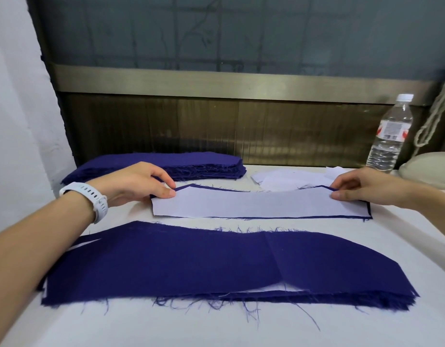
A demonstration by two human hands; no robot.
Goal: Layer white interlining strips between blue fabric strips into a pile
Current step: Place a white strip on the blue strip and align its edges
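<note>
White interlining strip [259, 204] lies flat atop a blue fabric strip [316, 217] (blue edges peeking out), behind the layered pile [204, 266].

This looks like a garment workshop. A cloth-covered table [241, 329] carries a stack [154, 162] of cut blue fabric shapes with frayed edges, loose white interlining pieces [291, 180], an interlining strip [259, 205] and a layered pile [216, 264] of both.

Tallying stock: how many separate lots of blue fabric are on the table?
3: back-left stack, strip under the held interlining, near pile; layers inside are hidden.
</note>
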